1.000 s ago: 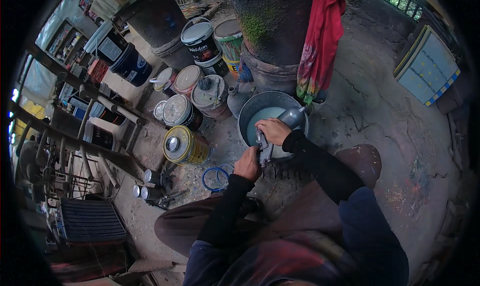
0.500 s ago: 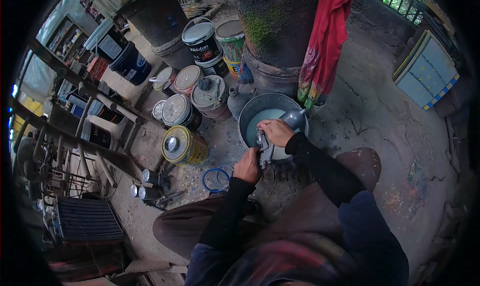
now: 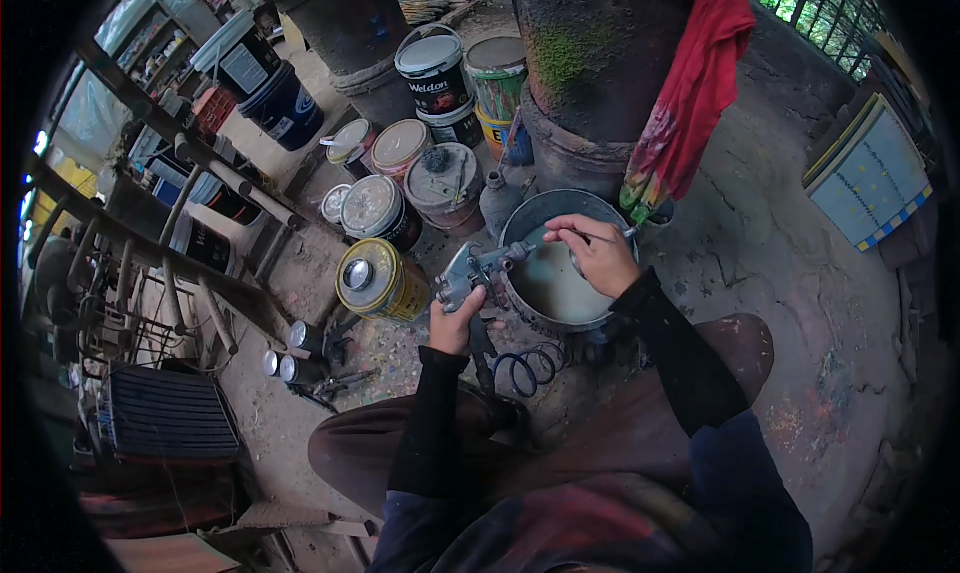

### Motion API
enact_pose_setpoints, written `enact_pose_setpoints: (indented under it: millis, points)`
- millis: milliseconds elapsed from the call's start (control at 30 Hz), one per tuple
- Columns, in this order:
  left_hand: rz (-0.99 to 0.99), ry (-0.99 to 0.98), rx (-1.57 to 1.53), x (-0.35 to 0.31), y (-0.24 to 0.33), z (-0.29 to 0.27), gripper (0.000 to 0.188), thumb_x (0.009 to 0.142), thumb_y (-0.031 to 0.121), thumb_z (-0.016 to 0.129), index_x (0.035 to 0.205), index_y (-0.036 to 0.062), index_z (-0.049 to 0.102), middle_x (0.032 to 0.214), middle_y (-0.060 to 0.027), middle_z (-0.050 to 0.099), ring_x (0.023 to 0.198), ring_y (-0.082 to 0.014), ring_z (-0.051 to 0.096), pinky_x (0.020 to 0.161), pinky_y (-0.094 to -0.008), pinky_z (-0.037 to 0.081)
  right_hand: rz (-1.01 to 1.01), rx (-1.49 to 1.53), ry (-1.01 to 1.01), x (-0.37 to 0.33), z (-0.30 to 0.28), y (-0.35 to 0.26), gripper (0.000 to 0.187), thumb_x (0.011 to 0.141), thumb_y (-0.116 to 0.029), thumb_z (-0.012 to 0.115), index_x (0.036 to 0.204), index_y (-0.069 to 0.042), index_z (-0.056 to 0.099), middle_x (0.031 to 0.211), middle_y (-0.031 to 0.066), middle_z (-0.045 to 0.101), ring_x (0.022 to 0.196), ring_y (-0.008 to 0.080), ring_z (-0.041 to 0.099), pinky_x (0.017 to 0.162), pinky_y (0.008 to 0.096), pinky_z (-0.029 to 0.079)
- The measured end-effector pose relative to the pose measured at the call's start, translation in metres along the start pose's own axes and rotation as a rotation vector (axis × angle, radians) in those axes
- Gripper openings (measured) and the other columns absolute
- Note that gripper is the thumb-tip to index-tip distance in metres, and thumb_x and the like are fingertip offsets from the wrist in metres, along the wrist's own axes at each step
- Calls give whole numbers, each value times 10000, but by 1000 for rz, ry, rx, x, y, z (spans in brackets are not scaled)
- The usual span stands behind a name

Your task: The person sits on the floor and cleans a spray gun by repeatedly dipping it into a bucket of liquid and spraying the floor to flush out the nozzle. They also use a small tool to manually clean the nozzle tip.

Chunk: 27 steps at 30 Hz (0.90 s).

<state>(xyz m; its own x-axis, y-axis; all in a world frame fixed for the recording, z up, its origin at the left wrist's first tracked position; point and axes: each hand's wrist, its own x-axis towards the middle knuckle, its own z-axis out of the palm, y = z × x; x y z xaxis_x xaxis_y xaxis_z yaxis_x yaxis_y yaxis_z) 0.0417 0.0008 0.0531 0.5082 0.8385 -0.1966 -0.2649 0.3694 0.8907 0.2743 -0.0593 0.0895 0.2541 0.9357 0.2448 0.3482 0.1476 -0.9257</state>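
Note:
My left hand (image 3: 452, 325) is wrapped round the grip of a grey metal spray gun (image 3: 476, 273), tilted with its round front end by the bucket's left rim. A dark handle or hose end hangs below that hand. Over the metal bucket (image 3: 508, 285), my right hand (image 3: 603, 263) is closed in a pinch on a thin, stick-like tool (image 3: 592, 236); its lower end is hard to make out. Cloudy pale liquid (image 3: 545, 273) lies in the bucket, partly hidden by my right hand. A coiled blue hose (image 3: 527, 371) rests on the ground just before the bucket.
A yellow can (image 3: 388, 298) and several lidded paint pails (image 3: 375, 208) stand left of the bucket. Behind it rises a large mossy drum (image 3: 590, 83) with a red cloth (image 3: 690, 103) hanging down. Small metal cups (image 3: 300, 368) sit at left, near a wooden rail (image 3: 150, 233).
The spray gun has moved left and up, away from the bucket's front, and turned sideways. My right hand has let go of it and now pinches a thin tool. The view has shifted slightly.

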Motion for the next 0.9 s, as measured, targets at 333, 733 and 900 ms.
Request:
enact_pose_setpoints:
  millis: [333,733,900]
  points:
    - [-23,-62,-22,-1,-1,2,229,870,110,560,1052,-28,562,943,-147,626,804,-217,629,562,-349,577,-319,-58,7,-16,-5,-48,105,776,14,598,874,8,633,854,88,617,782,198,613,678,277,473]
    - [-11,-52,81,-5,0,18,231,857,104,585,1055,-15,578,949,-131,631,814,-212,623,557,-353,567,-464,-214,-40,-18,6,-31,152,748,61,593,885,-4,593,894,112,610,812,251,617,692,303,484]
    - [0,-23,108,-3,-3,18,203,851,108,597,1016,-11,588,932,-101,623,812,-206,623,536,-352,567,-419,-264,6,-24,20,-18,147,745,74,575,874,5,587,891,121,608,824,265,620,693,310,488]
